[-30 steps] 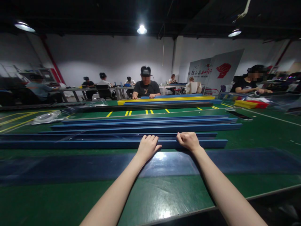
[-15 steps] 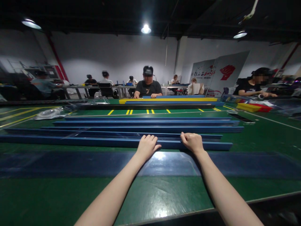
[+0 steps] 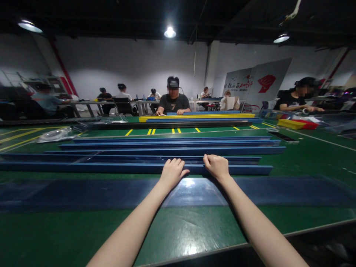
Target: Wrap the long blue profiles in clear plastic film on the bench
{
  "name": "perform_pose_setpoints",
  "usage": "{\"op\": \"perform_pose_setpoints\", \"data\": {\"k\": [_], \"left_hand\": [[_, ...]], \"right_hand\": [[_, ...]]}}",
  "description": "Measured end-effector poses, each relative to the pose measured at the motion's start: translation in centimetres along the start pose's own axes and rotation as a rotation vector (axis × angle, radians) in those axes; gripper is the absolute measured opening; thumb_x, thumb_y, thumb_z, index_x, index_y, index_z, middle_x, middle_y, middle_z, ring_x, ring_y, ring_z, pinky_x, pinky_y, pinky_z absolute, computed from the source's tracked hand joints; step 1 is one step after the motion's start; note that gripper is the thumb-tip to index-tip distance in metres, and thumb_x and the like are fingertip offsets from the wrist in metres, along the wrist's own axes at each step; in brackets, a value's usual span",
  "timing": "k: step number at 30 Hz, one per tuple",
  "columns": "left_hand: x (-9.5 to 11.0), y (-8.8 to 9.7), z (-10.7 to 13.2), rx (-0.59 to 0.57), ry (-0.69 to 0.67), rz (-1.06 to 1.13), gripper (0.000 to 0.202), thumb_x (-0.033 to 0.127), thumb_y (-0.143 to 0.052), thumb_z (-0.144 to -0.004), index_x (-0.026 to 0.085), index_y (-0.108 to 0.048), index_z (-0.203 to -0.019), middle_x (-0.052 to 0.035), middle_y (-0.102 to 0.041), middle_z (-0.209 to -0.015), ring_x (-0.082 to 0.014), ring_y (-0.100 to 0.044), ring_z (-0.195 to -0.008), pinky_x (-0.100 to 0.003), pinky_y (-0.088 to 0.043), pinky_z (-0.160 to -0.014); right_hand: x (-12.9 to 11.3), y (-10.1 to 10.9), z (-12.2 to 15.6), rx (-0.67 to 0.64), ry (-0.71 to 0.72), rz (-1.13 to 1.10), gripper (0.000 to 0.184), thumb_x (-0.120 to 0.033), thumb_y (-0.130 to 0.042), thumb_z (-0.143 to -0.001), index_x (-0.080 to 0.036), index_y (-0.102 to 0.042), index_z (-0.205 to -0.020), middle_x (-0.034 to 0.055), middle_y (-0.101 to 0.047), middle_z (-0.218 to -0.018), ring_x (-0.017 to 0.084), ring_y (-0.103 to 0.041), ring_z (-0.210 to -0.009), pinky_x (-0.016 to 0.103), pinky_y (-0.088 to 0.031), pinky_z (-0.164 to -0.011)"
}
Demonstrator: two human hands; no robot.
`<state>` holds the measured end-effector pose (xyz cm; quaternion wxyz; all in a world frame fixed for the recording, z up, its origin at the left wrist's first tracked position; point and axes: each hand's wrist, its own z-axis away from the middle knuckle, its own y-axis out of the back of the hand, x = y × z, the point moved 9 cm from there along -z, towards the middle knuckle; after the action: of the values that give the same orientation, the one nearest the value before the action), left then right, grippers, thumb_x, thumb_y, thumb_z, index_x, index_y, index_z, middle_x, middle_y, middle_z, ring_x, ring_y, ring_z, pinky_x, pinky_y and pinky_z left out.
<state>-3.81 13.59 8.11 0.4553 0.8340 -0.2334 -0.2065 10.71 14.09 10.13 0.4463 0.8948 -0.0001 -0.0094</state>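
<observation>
Rail point(image 3: 136, 168), long and blue, lies nearest on the green table point(image 3: 172, 226), running from 9 to 3 o'clock beneath the hands. The left hand point(image 3: 174, 172) drapes over it, fingers bent across the top, thumb toward 3 o'clock; whether it grips, I cannot tell. The right hand point(image 3: 217, 167) is closed on its edge, almost a fist. Other rails point(image 3: 222, 150) lie at 12 o'clock, a clear strip point(image 3: 191, 194) at 6. The step looks like steadying this rail; moving it would call for even force from both hands.
</observation>
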Motion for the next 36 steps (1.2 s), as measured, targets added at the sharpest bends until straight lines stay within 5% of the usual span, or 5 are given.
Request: {"op": "perform_pose_setpoints", "data": {"k": [9, 36], "left_hand": [[-0.21, -0.10, 0.00, -0.033, 0.030, 0.028, 0.027, 0.044, -0.049, -0.082, 0.017, -0.054, -0.084, -0.0039, -0.064, -0.086, -0.0189, -0.054, -0.082, -0.031, -0.032, -0.069], [-0.38, -0.30, -0.19, -0.062, 0.040, 0.020, 0.028, 0.044, -0.047, -0.083, 0.017, -0.055, -0.083, -0.0037, -0.065, -0.082, -0.0191, -0.055, -0.079, -0.031, -0.033, -0.067]], "right_hand": [[0.36, -0.97, -0.37, -0.145, -0.063, 0.007, 0.048, -0.036, -0.030, -0.087, -0.020, -0.070, -0.066, 0.0085, -0.069, -0.069, 0.018, -0.062, -0.063, 0.024, -0.030, -0.051], [0.29, -0.93, -0.24, -0.163, -0.035, -0.027, 0.048, -0.035, -0.028, -0.088, -0.020, -0.069, -0.067, 0.0068, -0.069, -0.075, 0.018, -0.062, -0.068, 0.024, -0.030, -0.052]]}}
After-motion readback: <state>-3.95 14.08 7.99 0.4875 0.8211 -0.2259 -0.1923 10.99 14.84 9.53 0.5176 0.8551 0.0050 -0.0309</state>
